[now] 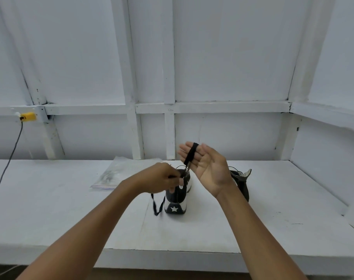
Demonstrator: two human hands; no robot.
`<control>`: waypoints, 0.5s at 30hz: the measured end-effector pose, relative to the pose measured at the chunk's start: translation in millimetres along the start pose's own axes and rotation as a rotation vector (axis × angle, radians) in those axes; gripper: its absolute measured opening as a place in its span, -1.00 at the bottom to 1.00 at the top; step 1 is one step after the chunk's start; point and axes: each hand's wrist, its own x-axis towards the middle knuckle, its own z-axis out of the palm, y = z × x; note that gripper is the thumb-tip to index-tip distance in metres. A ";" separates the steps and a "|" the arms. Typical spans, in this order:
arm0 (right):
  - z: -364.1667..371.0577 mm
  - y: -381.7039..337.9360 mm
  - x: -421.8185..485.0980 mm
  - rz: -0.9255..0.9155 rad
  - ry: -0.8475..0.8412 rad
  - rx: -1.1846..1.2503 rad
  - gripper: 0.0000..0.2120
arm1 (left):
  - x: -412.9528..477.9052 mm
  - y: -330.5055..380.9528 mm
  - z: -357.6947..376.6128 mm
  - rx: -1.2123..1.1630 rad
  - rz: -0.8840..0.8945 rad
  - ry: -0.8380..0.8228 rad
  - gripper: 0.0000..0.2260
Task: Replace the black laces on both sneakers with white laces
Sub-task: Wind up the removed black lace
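Note:
A black-and-white sneaker [177, 203] with a star on its heel stands on the white table [71, 215], heel toward me. A second dark sneaker [242, 182] stands to its right, partly hidden behind my right wrist. My right hand [206, 164] is raised palm up above the first sneaker, fingers spread, with a black lace [190, 154] wrapped over them. My left hand [164, 176] pinches the same lace just left of the sneaker's collar. A loose end of the lace [156, 207] hangs down to the table left of the heel.
A clear zip bag [119, 174] lies on the table behind my left hand; its contents are unclear. A yellow box [28, 116] with a dark cable [8, 164] is fixed to the wall rail at the left. White panelled walls close the table at the back and right.

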 end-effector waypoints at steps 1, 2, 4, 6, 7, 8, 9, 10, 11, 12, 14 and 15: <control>0.4 2.3 2.1 -0.018 0.046 -0.055 -0.56 | -2.8 4.7 -2.1 0.005 0.017 -0.036 -0.71; 1.2 5.6 3.8 -0.034 0.094 -0.151 -0.60 | -5.3 8.4 -6.2 -0.001 0.031 -0.057 -0.72; 0.0 11.8 5.1 -0.047 0.168 -0.410 -0.62 | -9.5 15.9 -18.6 -0.033 0.063 -0.073 -0.77; -2.4 16.4 3.5 -0.018 0.141 -0.604 -0.55 | -13.1 21.8 -32.3 -0.076 0.093 -0.058 -0.83; -2.7 17.4 1.7 -0.002 0.108 -0.657 -0.48 | -14.2 23.5 -38.5 -0.100 0.105 -0.029 -0.84; -2.3 17.6 0.0 0.010 0.079 -0.682 -0.43 | -14.2 24.0 -44.4 -0.118 0.113 0.016 -0.84; -1.4 18.4 -2.1 0.022 0.062 -0.686 -0.41 | -14.3 22.4 -48.7 -0.130 0.115 0.072 -0.85; -0.1 18.3 -4.5 0.031 0.048 -0.681 -0.40 | -13.8 19.3 -51.9 -0.141 0.114 0.137 -0.86; 1.9 17.9 -6.5 0.040 0.035 -0.671 -0.39 | -13.0 15.3 -53.9 -0.159 0.111 0.208 -0.88; 3.2 18.9 -9.3 0.051 0.024 -0.645 -0.40 | -11.6 8.8 -52.4 -0.188 0.106 0.274 -0.90; 4.1 18.2 -13.2 0.082 0.003 -0.577 -0.42 | -6.6 -4.0 -46.7 -0.254 0.098 0.387 -0.91; 4.2 17.3 -14.8 0.108 -0.009 -0.537 -0.42 | -3.8 -9.2 -41.5 -0.276 0.091 0.429 -0.90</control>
